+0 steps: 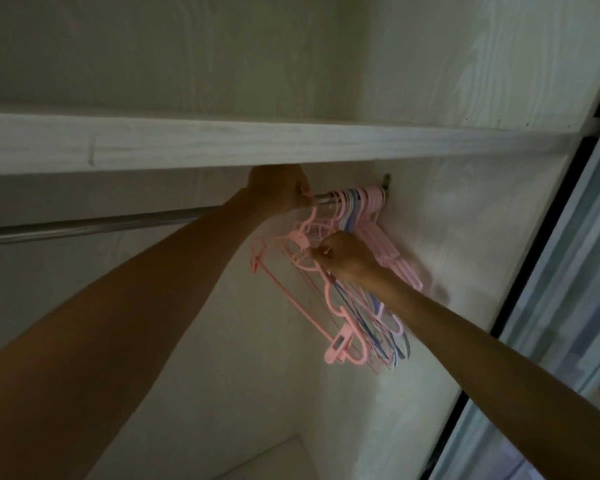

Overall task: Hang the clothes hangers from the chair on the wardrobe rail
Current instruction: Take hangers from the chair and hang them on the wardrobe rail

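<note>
A metal wardrobe rail (pixel 94 225) runs under a white shelf. Several pink, blue and lilac hangers (pixel 378 237) hang bunched at its right end against the side wall. My left hand (pixel 279 188) is up at the rail and pinches the hook of a pink clip hanger (pixel 284 292), which hangs tilted just left of the bunch. My right hand (pixel 347 254) reaches in lower and pinches the neck of the hangers at the front of the bunch. The chair is out of view.
The white shelf (pixel 257 143) sits directly above the rail with little room over it. The wardrobe's right side wall (pixel 465 220) is close behind the hangers. A sliding door frame (pixel 548 271) borders the right. The wardrobe floor panel (pixel 267 459) shows below.
</note>
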`<act>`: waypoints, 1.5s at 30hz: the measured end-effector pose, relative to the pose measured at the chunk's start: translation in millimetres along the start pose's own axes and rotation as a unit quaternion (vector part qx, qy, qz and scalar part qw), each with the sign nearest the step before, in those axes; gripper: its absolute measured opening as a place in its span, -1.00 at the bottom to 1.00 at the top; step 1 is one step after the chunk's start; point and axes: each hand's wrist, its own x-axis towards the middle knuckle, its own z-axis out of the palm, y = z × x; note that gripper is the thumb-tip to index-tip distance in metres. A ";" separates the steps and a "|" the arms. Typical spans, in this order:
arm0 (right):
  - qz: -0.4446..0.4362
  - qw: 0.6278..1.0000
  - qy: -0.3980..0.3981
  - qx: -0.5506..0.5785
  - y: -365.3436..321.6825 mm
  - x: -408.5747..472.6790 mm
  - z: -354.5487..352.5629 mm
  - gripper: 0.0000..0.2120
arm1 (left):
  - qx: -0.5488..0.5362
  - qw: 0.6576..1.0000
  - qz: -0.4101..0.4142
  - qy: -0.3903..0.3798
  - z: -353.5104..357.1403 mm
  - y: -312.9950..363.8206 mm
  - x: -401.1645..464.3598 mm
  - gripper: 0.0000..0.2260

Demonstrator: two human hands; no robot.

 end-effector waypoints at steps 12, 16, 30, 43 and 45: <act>-0.055 0.966 0.118 -0.225 11.0 -9.7 -27.2 -0.73 | -0.071 0.993 -0.079 -0.059 19.0 25.1 16.8 -0.62; -0.071 0.970 0.108 -0.206 17.0 -7.9 -24.9 -0.73 | -0.063 0.991 -0.075 -0.088 22.3 29.4 24.7 -0.57; 0.030 0.991 0.116 -0.061 42.6 6.8 -17.1 -0.63 | -0.047 0.978 -0.197 0.050 40.5 57.9 28.0 -0.56; 0.043 0.996 0.049 -0.055 44.4 -99.6 -55.7 -0.69 | -0.059 0.988 -0.123 0.079 13.3 73.0 -55.8 -0.64; 0.078 0.995 0.042 -0.050 42.3 -131.8 -60.1 -0.72 | -0.103 0.985 -0.128 0.059 5.5 82.8 -84.4 -0.69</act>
